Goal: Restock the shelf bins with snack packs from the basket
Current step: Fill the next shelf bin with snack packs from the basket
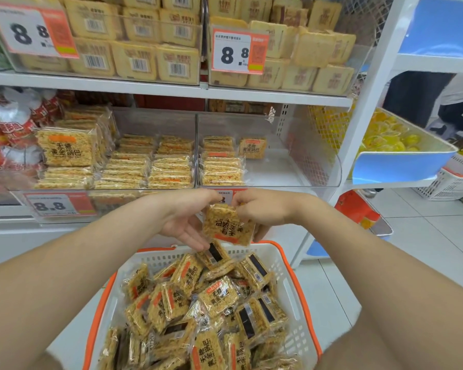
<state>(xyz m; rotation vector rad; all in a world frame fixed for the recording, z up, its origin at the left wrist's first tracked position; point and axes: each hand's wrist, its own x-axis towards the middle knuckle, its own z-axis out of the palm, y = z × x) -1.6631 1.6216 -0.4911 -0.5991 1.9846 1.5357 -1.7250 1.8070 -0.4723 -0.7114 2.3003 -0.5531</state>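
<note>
A white basket [292,287] with an orange rim sits low in front of me, heaped with several yellow rice-crisp snack packs [217,295]. Above its far edge my right hand [262,209] pinches one snack pack [229,225] by its top edge, label upside down. My left hand [183,222] is beside it, palm up, its relaxed fingers touching the pack's left side. Straight ahead are two clear shelf bins: the left bin [155,124] holds rows of the same packs, and the right bin [300,166] has packs only at its left end.
The shelf above carries clear bins of pale square packs [145,54] with 8.8 price tags. Red-and-white bags [8,129] lie at the left. A blue tray of yellow items [401,164] juts out on the right. Another white basket [449,182] stands on the tiled floor.
</note>
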